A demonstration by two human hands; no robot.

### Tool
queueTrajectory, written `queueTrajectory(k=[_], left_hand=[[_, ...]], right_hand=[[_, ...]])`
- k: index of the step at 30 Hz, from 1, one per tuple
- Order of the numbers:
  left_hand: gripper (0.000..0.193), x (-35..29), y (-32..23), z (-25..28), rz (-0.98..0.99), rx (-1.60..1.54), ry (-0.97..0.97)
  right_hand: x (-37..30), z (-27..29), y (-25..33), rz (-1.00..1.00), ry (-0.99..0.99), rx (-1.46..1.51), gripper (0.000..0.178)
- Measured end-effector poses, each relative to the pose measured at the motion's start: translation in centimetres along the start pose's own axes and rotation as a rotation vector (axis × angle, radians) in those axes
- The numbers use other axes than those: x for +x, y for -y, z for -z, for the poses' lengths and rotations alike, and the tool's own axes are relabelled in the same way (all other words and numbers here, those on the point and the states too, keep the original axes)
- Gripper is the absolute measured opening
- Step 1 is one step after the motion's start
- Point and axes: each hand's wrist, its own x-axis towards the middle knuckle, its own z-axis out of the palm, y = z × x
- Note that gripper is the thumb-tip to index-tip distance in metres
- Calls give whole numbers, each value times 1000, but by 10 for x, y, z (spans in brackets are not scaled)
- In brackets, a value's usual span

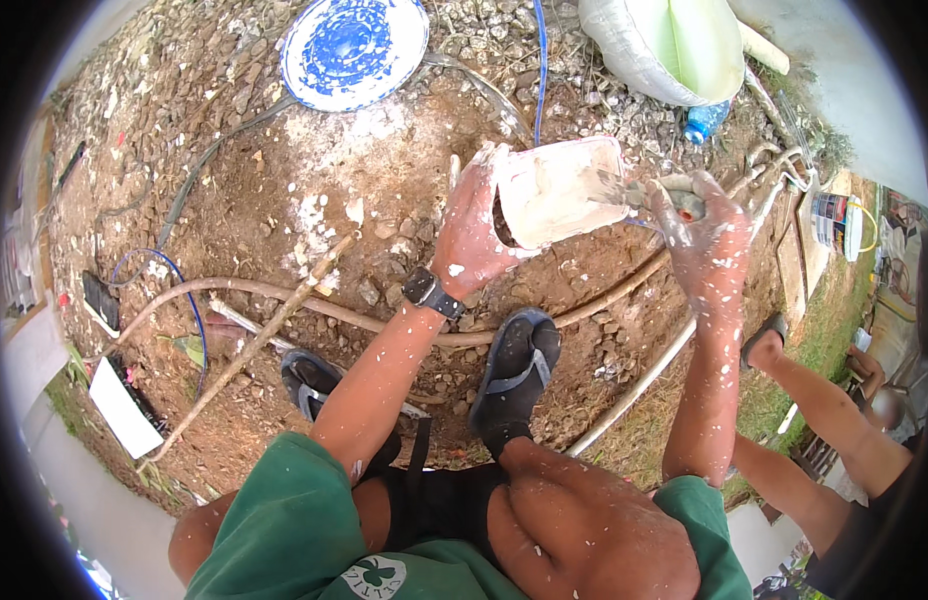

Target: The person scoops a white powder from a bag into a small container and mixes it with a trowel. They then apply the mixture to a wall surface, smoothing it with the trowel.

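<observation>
My left hand [471,232], splashed with white, is wrapped round a white-smeared tub [554,195] and holds it tilted above the ground. My right hand [709,225] grips the handle of a flat-bladed scraper [612,188]. Its blade reaches over the tub's right end and touches the pale paste there. White specks cover both forearms, and a dark watch sits on my left wrist.
A blue-and-white spattered round lid [354,50] lies on the rubble ahead. At the far right are a white sack [669,50] and a blue bottle [706,122]. A brown hose [364,322] and a stick [254,345] cross the soil. Another person's leg [824,400] shows at right.
</observation>
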Motion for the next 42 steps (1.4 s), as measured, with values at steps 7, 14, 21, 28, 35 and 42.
queueTrajectory(k=[7,14,21,28,35,42], left_hand=[[116,8,-9,3,-39,-20,-21],[127,4,-5,7,-28,0,48],[116,9,-9,15,-67,-60,20],[104,8,-3,29,-51,-57,70],[100,12,12,56,-21,0,219],[104,26,26,85,-27,50,302]], right_hand=[[-28,-9,-5,-193,69,167,19],[8,-9,-6,15,-27,34,20],[-32,-6,11,474,210,43,23],[-30,7,7,185,-303,278,10],[-19,-17,8,49,-27,148,20],[-3,-25,21,83,65,123,23]])
